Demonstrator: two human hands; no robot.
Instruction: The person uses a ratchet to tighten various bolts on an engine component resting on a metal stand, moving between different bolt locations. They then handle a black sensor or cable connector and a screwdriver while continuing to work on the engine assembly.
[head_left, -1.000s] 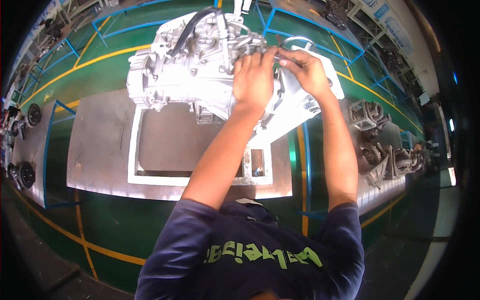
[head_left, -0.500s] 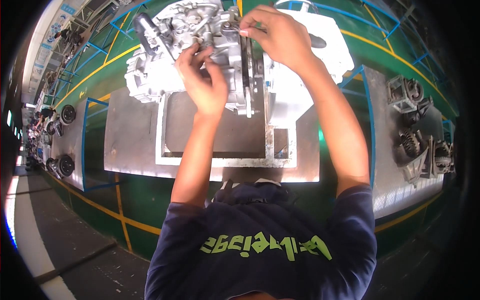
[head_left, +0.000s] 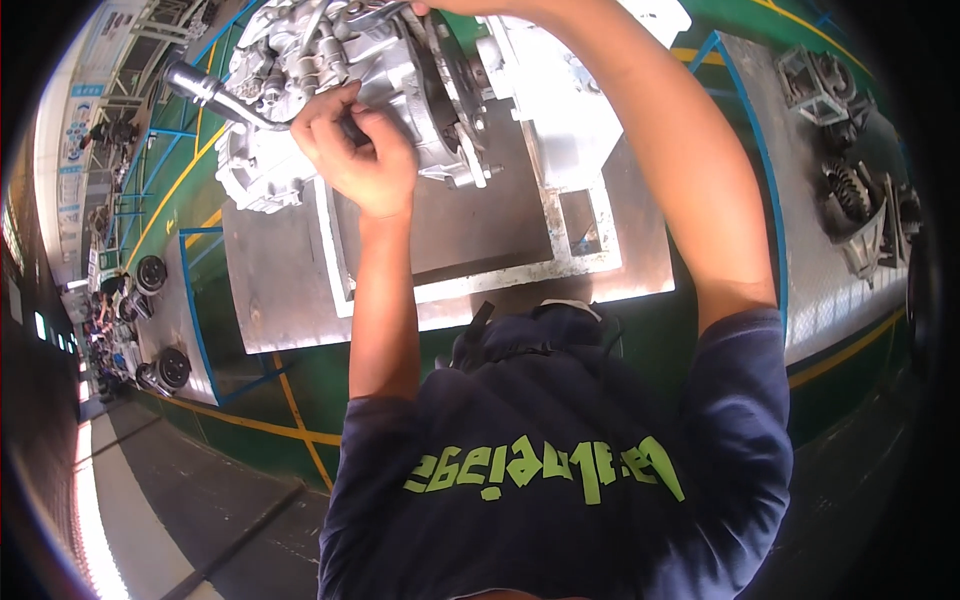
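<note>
At the top left of centre sits a silver gearbox-like metal casting [head_left: 390,90] with fittings and ribs. My left hand [head_left: 355,155] rests against its near side, fingers curled in. A bar tool with a dark, ringed cylindrical end [head_left: 195,84] sticks out leftward from these fingers; its inner end is hidden in the hand. My right hand [head_left: 475,5] is at the top edge, mostly cut off. Its visible fingertip lies by a grey metal lever-like piece [head_left: 378,16] on top of the casting. What its other fingers do is out of sight.
The casting sits at a white frame [head_left: 480,282] on a metal-topped table [head_left: 275,290]. To the right, another table [head_left: 820,300] carries gears and cut-open housings [head_left: 850,225]. At left, dark round parts [head_left: 172,368] lie on a further table. Blue rails and yellow floor lines surround these.
The dark-ended bar has swung left and lower, with my left hand's fingers curling tighter. My right hand has moved left and up, partly out of view. The whole view has shifted.
</note>
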